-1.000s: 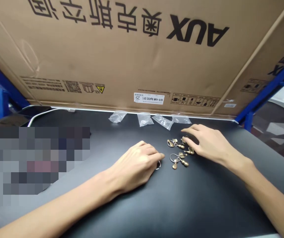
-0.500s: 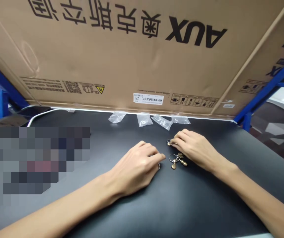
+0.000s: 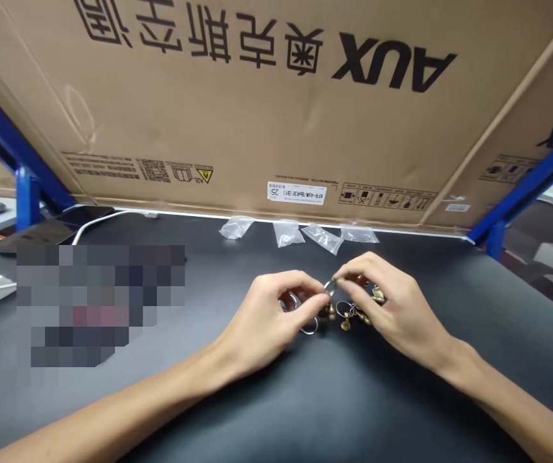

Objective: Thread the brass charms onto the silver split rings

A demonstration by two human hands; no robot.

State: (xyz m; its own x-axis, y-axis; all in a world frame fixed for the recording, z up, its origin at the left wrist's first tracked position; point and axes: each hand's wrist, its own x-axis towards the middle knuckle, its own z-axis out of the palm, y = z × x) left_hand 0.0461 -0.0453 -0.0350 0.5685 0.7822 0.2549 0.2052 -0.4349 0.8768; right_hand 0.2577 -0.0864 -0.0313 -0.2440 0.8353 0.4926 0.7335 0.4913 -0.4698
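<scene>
Between both hands, a silver key ring (image 3: 329,287) is held up a little above the black tabletop. My left hand (image 3: 276,315) is closed in a pinch at its left side, thumb and fingertips together. From the right, my right hand (image 3: 387,299) pinches the same ring with thumb and forefinger. Small brass charms, partly hidden, hang near the fingers of each hand. Just below my right hand lies a keychain (image 3: 344,310) with brass charms, its right part covered by the hand. Another silver ring (image 3: 308,328) rests under my left hand.
Several clear plastic bags (image 3: 289,233) lie along the table's back edge. Behind them stands a large cardboard box (image 3: 305,122) with upside-down print, between blue metal posts (image 3: 28,199). A white cable (image 3: 98,218) runs at the back left. A blurred-out patch (image 3: 93,308) covers the left.
My right hand has lifted a key ring and brought it left. My left hand has turned, fingers rising from the table to pinch the ring. The view has shifted slightly.
</scene>
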